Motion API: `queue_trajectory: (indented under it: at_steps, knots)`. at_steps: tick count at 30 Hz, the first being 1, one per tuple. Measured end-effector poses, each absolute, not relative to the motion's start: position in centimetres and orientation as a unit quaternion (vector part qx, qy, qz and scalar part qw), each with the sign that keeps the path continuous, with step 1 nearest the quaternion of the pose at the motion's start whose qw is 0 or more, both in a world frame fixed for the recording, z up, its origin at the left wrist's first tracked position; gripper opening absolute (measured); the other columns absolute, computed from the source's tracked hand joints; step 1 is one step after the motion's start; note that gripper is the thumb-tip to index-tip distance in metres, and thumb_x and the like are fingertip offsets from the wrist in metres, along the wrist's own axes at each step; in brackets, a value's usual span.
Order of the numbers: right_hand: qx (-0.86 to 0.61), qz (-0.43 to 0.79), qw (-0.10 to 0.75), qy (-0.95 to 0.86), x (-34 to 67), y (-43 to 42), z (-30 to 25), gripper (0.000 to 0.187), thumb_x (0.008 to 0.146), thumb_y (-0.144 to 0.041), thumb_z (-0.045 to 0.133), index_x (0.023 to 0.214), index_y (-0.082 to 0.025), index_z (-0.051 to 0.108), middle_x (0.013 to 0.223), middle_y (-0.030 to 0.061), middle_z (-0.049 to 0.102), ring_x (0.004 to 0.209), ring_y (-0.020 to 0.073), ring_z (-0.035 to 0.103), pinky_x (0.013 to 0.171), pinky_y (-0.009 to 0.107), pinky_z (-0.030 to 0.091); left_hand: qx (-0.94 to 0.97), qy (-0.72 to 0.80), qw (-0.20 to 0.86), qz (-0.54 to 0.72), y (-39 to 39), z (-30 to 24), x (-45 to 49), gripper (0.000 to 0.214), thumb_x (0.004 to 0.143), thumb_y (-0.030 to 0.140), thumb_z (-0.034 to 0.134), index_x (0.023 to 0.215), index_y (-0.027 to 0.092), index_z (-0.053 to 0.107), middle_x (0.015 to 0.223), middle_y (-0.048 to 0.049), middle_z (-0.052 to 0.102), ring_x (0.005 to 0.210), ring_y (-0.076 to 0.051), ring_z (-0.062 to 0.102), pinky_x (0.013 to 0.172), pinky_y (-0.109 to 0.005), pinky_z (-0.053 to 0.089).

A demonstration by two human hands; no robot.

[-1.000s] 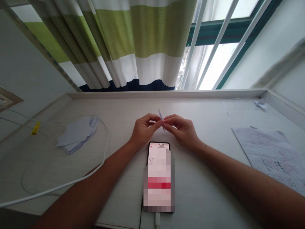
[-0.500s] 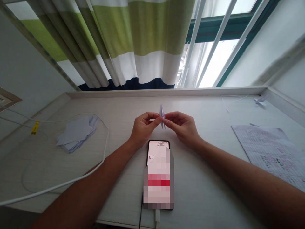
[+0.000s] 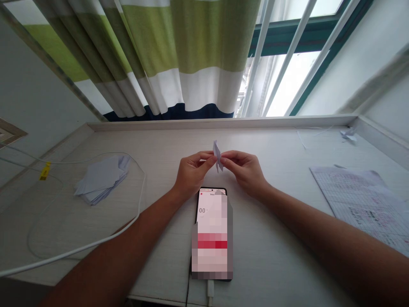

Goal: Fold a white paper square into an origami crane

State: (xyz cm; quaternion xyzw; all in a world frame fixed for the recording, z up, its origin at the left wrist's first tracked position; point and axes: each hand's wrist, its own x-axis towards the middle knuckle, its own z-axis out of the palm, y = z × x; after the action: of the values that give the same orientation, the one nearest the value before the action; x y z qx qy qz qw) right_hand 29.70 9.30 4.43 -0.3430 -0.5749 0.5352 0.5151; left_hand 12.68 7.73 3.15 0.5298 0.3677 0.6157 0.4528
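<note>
Both my hands meet above the middle of the pale desk [image 3: 275, 238]. Between them is a small folded piece of white paper [image 3: 217, 153], held upright. My left hand [image 3: 191, 174] pinches its left side with thumb and fingers closed. From the other side, my right hand [image 3: 244, 171] pinches it in the same way. A phone [image 3: 212, 232] with its screen lit lies flat on the desk just in front of my hands, a cable plugged into its near end.
A loose stack of white paper sheets [image 3: 100, 178] lies at the left, ringed by a white cable [image 3: 96, 244]. A printed sheet [image 3: 362, 202] lies at the right. Small paper scraps [image 3: 349, 134] sit in the far right corner. A striped curtain [image 3: 179, 55] and window bars stand behind.
The folded paper has turned from edge-on to showing more of its face, and my hands have lifted it slightly. The phone and desk things have not moved.
</note>
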Motion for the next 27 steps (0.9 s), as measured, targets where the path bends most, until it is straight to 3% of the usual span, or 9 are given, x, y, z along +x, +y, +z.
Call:
queue_trajectory:
  at_steps: [11, 20, 27]
  knots:
    - [-0.357, 0.51, 0.494, -0.607, 29.47, 9.06, 4.26, 0.037, 0.075, -0.052, 0.086, 0.087, -0.019, 0.075, 0.087, 0.0057, 0.076, 0.083, 0.0207, 0.071, 0.082, 0.038, 0.058, 0.552, 0.437, 0.388, 0.594, 7.66, 2.91, 12.68, 0.015, 0.084, 0.033, 0.08, 0.088, 0.019, 0.081, 0.096, -0.0056, 0.079, 0.09, -0.018, 0.073, 0.085, -0.031, 0.058]
    - [-0.369, 0.525, 0.487, -0.592, 29.66, 9.03, 4.57, 0.041, 0.069, -0.052, 0.091, 0.086, -0.018, 0.075, 0.087, 0.0069, 0.077, 0.081, 0.0216, 0.072, 0.081, 0.04, 0.06, 0.596, 0.444, 0.346, 0.573, 7.43, 3.04, 12.47, 0.013, 0.087, 0.032, 0.076, 0.089, 0.02, 0.08, 0.101, -0.0061, 0.077, 0.094, -0.019, 0.072, 0.085, -0.032, 0.059]
    - [-0.38, 0.562, 0.466, -0.567, 29.79, 9.38, 4.46, 0.042, 0.064, -0.05, 0.093, 0.087, -0.019, 0.079, 0.09, 0.007, 0.08, 0.085, 0.0219, 0.072, 0.086, 0.04, 0.059, 0.579, 0.446, 0.374, 0.57, 7.55, 2.7, 12.43, 0.014, 0.086, 0.034, 0.077, 0.086, 0.02, 0.081, 0.106, -0.0061, 0.076, 0.096, -0.019, 0.072, 0.085, -0.031, 0.059]
